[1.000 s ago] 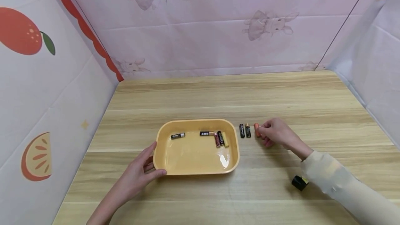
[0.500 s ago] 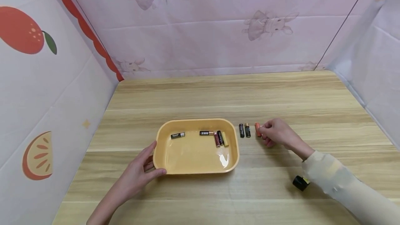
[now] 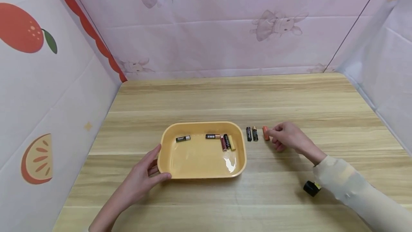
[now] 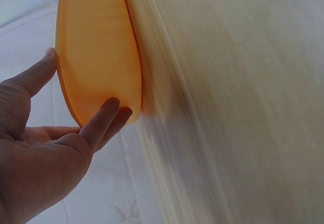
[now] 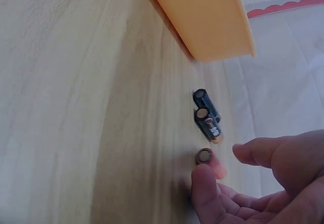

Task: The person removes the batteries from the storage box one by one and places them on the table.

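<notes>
The clearest change is at the right hand point(image 3: 286, 137): a second ago its thumb and forefinger looked bunched at the orange battery point(image 3: 265, 131), and now the forefinger reaches straighter towards it while, in the right wrist view, the thumb stands well apart, so nothing is pinched. The forefinger overlaps the battery's near end there; whether they touch I cannot tell. The orange battery lies on the bench point(image 3: 273, 199), right of the tray point(image 3: 196, 164), and seems to have shifted very slightly away from its neighbours, the black battery point(image 3: 249, 134) and the copper-topped battery point(image 3: 255, 134), which lie side by side near the tray wall. My reading is that the grip has been released and the orange battery is resting as third in that row, outside the tray. The left hand point(image 3: 143, 179) has hardly changed: thumb and fingers are spread apart round the tray's near left corner, resting against its outside without curling over it, which probably steadies it. The tray's contents look unchanged too: a lone silver-ended battery point(image 3: 183, 138) at the left, a crosswise battery point(image 3: 212, 136), then a red battery point(image 3: 223, 143), a dark battery point(image 3: 227, 141) and a yellow battery point(image 3: 232, 143) grouped at the right
</notes>
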